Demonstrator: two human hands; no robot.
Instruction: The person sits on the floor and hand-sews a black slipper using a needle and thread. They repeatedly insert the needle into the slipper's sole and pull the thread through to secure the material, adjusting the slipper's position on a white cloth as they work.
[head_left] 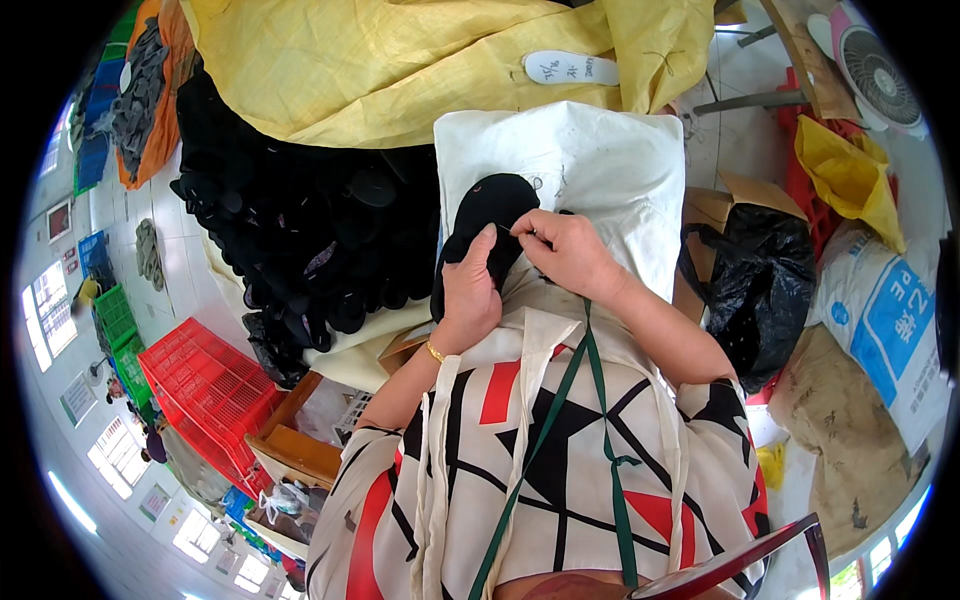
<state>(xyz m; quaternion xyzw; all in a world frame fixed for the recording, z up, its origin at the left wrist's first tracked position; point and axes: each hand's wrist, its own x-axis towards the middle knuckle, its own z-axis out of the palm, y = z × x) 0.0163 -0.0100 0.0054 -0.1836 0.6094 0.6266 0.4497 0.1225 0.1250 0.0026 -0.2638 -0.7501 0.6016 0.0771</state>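
Note:
My left hand is closed round a black cloth shoe, its rounded toe pointing away from me. The thumb lies on top of the shoe. Close beside it, my right hand is closed in a pinch at the shoe's edge. A thin needle-like thing shows at its fingertips; most of it is hidden. Both hands are above a white cloth-covered surface. To the left lies a big heap of black shoes, too dark to tell apart well.
A yellow woven sack with a white sole-shaped card covers the far side. Right are a black plastic bag, a white-and-blue sack and a fan. Red crates and a wooden drawer stand left.

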